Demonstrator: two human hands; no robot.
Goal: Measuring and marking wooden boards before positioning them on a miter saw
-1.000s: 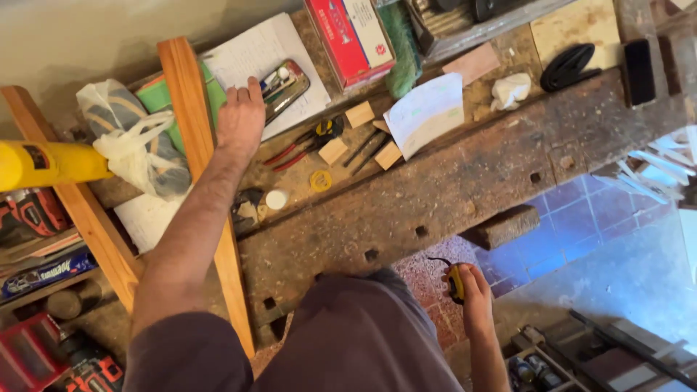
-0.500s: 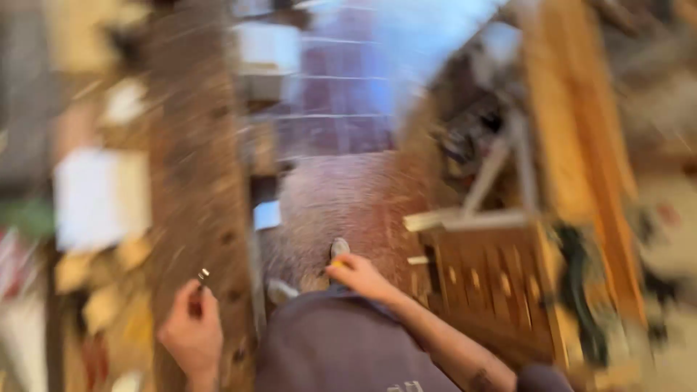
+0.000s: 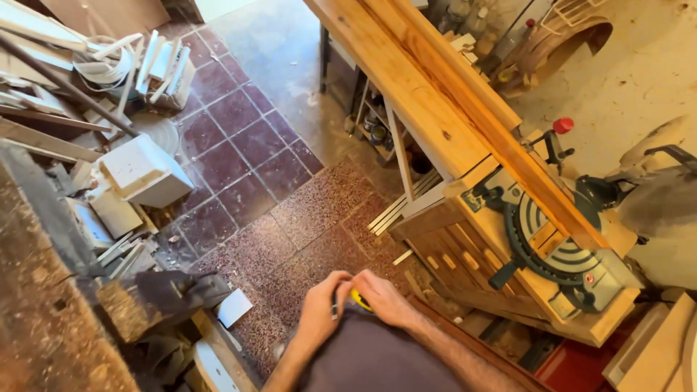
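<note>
Left hand [image 3: 323, 308], right hand [image 3: 385, 297] pinch yellow tape measure [image 3: 359, 299] between them.

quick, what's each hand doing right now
Left hand: closed on a small dark pencil-like thing.
Right hand: closed on a yellow tape measure, fingertips touching the left hand.

We see a white box-shaped package [image 3: 145, 173] on the floor at the left, among scrap pieces. A small white square card [image 3: 234, 307] lies nearer to us. We find no signs or screens.
</note>
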